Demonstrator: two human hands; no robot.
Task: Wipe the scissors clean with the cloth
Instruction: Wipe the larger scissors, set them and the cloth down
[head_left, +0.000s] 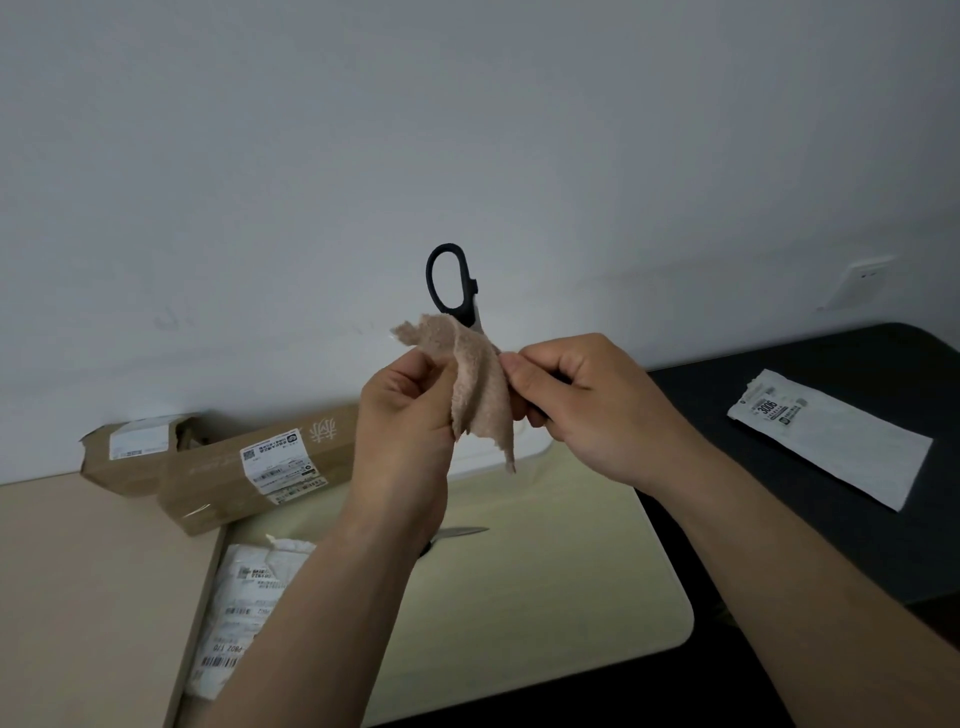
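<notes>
Pale grey wall (467, 130) fills most of the head view, and the scissors (466, 304) are held up in front of it, off the table.

Their long axis runs nearly upright. One black handle loop stands at the top, and a short strip of bare metal below it disappears into the cloth (478, 384). The beige cloth is wrapped round the lower part, so the blades are hidden.

The left hand (408, 410), below and left of the scissors, pinches the cloth between thumb and curled fingers. The right hand (582, 400), below and right of them, is curled round something dark, probably the scissors' lower part, with its thumb tip against the cloth's edge. Both hands sit equally close. Any wiping stroke would seem to run along that upright axis.

Well below the scissors, a metal blade (462, 531) lies on a cream mat (545, 582), half hidden by the left forearm.

Down and right of the scissors, a white mailer bag (831, 447) reads "3006". Down and left, a long cardboard box (249, 483) carries a brushed character and a shipping label too small to read. Another white bag (244, 608) shows barcodes.
</notes>
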